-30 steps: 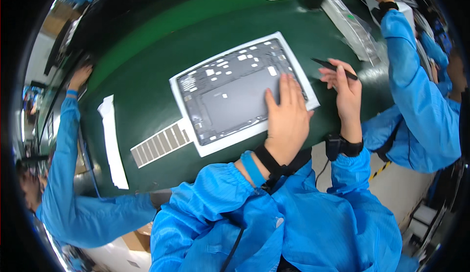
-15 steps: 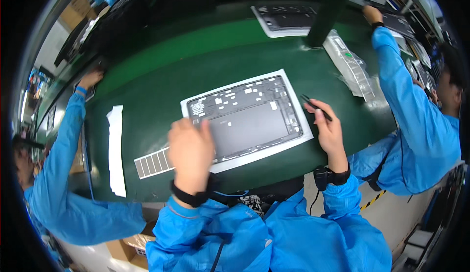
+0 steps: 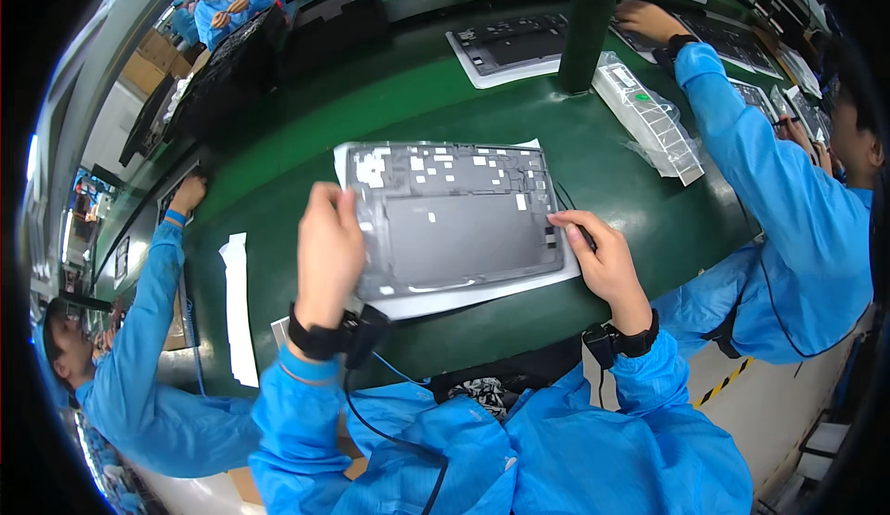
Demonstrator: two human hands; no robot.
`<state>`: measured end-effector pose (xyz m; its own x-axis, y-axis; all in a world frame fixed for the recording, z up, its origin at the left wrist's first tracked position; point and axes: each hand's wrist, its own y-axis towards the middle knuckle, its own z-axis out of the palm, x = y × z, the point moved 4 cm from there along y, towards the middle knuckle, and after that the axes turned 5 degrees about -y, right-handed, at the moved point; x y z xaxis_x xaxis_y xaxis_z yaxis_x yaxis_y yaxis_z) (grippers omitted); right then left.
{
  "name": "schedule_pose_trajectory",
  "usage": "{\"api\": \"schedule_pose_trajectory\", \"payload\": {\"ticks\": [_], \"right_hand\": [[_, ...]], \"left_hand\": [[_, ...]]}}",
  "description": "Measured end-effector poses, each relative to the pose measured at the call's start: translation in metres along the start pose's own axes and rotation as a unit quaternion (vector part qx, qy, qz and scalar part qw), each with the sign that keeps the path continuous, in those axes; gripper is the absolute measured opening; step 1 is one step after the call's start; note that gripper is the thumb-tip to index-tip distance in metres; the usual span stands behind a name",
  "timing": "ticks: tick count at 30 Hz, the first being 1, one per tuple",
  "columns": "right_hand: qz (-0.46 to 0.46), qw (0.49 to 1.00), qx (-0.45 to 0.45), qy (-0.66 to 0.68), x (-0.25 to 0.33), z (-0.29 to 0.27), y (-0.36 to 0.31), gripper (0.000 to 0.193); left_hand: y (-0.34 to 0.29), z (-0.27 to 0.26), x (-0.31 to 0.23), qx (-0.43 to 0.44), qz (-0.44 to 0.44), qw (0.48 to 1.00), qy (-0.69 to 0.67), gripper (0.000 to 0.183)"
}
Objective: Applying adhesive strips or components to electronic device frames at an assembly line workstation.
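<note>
A dark grey tablet back housing (image 3: 473, 241) dotted with small white pads is tilted slightly over a white sheet (image 3: 445, 304). At its left edge, my left hand (image 3: 329, 251) is closed on the rim, fingertips near the upper left corner. My right hand (image 3: 607, 265) has thumb and fingertips at the housing's right edge. Black tweezers (image 3: 586, 237) stay tucked in that same hand, their tips pointing up past the housing. Below my left wrist peeks a corner of the sticker strip (image 3: 280, 330), mostly covered by the wrist.
White paper strips (image 3: 240, 311) lie to the left on the green table (image 3: 269, 167). Farther right are a plastic-wrapped strip pack (image 3: 646, 116), a green post (image 3: 591, 33) and another housing (image 3: 510, 47). Co-workers' arms reach in from left (image 3: 158, 283) and right (image 3: 742, 135).
My left hand has moved up and left from the sticker strip to the housing's left edge. My right hand has closed in on its right edge. The housing has turned and tilted.
</note>
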<state>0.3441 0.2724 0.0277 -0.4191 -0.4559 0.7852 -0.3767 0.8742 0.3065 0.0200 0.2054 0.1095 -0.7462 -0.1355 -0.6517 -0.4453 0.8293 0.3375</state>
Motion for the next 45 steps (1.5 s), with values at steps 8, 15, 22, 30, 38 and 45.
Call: {"api": "schedule_pose_trajectory", "payload": {"ticks": [8,15,22,30,38,45], "right_hand": [[0.018,0.997,-0.020,0.067,-0.001,-0.001,-0.006,0.022],[0.028,0.997,-0.028,0.071,-0.007,0.001,0.001,0.022],[0.027,0.998,-0.031,0.056,-0.004,-0.002,0.010,0.020],[0.046,0.998,-0.047,0.014,-0.008,0.000,0.004,0.018],[0.042,0.996,-0.040,0.069,-0.004,0.009,-0.003,0.018],[0.041,0.997,-0.038,0.056,-0.018,0.000,-0.001,0.022]], "left_hand": [[0.181,-0.034,0.101,-0.061,0.088,0.994,-0.001,0.030],[0.313,-0.036,0.320,-0.065,0.014,0.973,0.219,0.037],[0.343,0.110,0.193,0.047,0.268,0.925,0.265,0.037],[0.290,0.284,0.012,0.205,-0.046,0.958,0.194,0.041],[0.306,0.223,0.038,0.148,0.288,0.861,0.392,0.031],[0.197,0.036,0.070,0.067,-0.092,0.955,-0.274,0.037]]}}
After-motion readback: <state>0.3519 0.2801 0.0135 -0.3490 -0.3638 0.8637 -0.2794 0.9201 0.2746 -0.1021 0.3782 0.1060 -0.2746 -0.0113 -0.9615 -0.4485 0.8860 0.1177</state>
